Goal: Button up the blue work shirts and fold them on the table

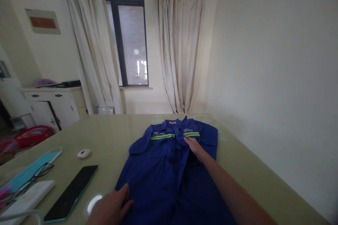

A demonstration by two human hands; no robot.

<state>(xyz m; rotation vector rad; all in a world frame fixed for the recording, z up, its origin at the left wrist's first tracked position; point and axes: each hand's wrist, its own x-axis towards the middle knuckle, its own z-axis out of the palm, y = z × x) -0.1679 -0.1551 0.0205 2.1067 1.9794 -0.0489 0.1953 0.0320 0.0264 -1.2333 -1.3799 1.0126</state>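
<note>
A dark blue work jacket (155, 175) lies front up on the table, its collar toward the far edge. Yellow-green reflective stripes and pale lettering run across the chest. My right hand (194, 146) reaches over it and is closed on the front edge of the cloth, just below the stripe. Part of the front opening is lifted and creased there. At the jacket's lower left edge is my left hand (112, 204), thumb and forefinger apart, with nothing visible between them. The jacket's lower end runs out of view at the bottom.
On the left of the pale green table (111, 137) lie a black phone (72, 191), a white rounded case (84, 153), a white power bank (29, 198), glasses (39, 173) and a blue face mask (34, 168). A wall (277, 95) borders the right side.
</note>
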